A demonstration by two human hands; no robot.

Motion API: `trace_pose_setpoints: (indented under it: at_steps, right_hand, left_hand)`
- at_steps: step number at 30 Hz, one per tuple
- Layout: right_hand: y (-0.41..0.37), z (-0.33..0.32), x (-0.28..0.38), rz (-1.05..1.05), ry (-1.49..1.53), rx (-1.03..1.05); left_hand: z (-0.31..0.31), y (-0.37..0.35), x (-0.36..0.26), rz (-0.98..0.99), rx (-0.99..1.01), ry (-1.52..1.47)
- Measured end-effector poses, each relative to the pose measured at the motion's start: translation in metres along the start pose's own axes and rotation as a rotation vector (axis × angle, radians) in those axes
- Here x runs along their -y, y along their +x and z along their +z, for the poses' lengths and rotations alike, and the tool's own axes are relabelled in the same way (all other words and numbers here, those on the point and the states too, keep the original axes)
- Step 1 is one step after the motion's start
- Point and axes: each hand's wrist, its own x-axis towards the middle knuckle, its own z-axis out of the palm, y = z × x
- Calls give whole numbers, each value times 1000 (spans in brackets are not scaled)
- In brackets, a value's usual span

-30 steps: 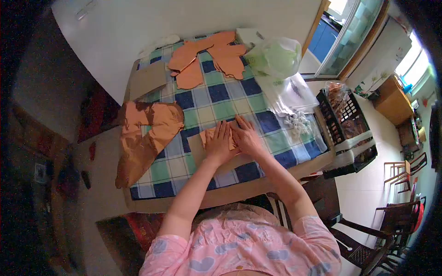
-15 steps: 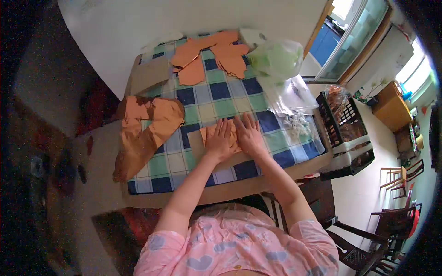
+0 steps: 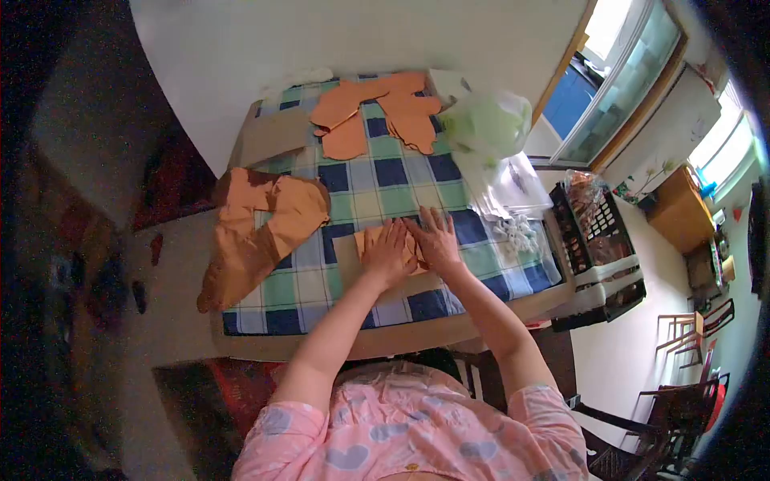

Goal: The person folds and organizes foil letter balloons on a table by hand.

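Observation:
My left hand [image 3: 385, 255] lies flat, fingers stretched forward, on a folded orange-tan sheet [image 3: 411, 258]. At the sheet's right edge is my right hand [image 3: 439, 242], fingers extended and the thumb angled toward my left hand. Both hands cover much of the sheet. Beneath it a flat tan cardboard piece [image 3: 347, 261] shows on the left, lying on the checked tablecloth [image 3: 353, 200]. To the left lies a large creased orange-brown piece [image 3: 273, 228], hanging partly over the table's edge. Several flat orange cut pieces [image 3: 345, 136] overlap at the far end.
A tan board [image 3: 274, 138] lies at the table's far left. On the right are a greenish plastic bag [image 3: 489, 124], clear plastic sleeves [image 3: 517, 184] and a bunch of whitish strings [image 3: 517, 234]. A black crate [image 3: 597, 216] stands beside the table, with dark wooden chairs [image 3: 626, 433] nearby.
The view has tilted slightly, so the table sits a little lower. My right thumb has shifted at the sheet's edge; my left hand still rests on the sheet.

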Motion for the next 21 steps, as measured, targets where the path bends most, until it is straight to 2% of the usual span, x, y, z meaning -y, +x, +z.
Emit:
trace_pose_setpoints:
  at_steps: [2,5,8,11,13,14,16,21]
  right_hand:
    - [2,-11,4,5,-9,42]
    - [7,-12,5,99,-34,-2]
    - [-16,-10,0,63,161,-173]
    - [-77,-2,-2,-133,297,-91]
    - [-104,-26,17,-231,385,-2]
    - [-104,-27,22,-255,363,-6]
    - [-100,-26,31,-301,325,-15]
    - [-99,-41,38,-320,138,121]
  left_hand:
    - [-6,-2,-2,-5,21,-34]
    - [-1,-4,-2,-2,-3,-37]
    - [-3,-6,-3,-8,-8,-26]
    - [-2,-2,-6,-31,-28,-23]
    - [15,0,3,24,-159,-43]
    - [25,0,6,54,-221,-49]
    - [13,-3,2,25,-180,-56]
    - [2,-5,-2,5,-160,-46]
